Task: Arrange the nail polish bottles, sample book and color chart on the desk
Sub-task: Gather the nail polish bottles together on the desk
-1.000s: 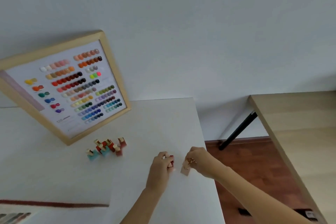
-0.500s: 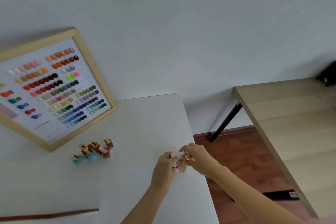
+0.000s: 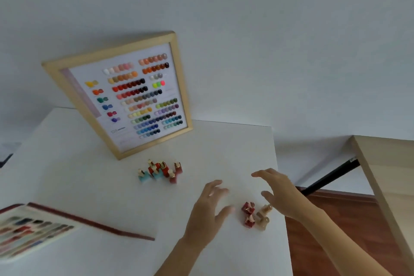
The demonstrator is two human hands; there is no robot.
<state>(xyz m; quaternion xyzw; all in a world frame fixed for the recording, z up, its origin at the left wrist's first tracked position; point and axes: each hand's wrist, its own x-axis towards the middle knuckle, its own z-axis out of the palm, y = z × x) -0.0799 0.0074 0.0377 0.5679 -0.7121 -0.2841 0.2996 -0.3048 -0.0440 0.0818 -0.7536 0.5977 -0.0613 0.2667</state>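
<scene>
On the white desk (image 3: 89, 186), a wood-framed color chart (image 3: 125, 94) leans against the wall. In front of it stands a cluster of several nail polish bottles (image 3: 160, 171), red, blue and pink with gold caps. A second small group of red and beige bottles (image 3: 255, 217) stands near the desk's right edge. My left hand (image 3: 208, 210) hovers open just left of this group. My right hand (image 3: 280, 192) hovers open just above and right of it. Neither hand holds anything. The open sample book (image 3: 31, 228) lies at the front left.
The desk's right edge drops to a reddish wood floor (image 3: 336, 231). A light wooden table (image 3: 389, 175) with a black leg stands to the right. A plain white wall rises behind the desk.
Both hands have let go of the small bottles near the right edge and spread open, lifting away from them. The view has swung left, bringing the sample book into sight.
</scene>
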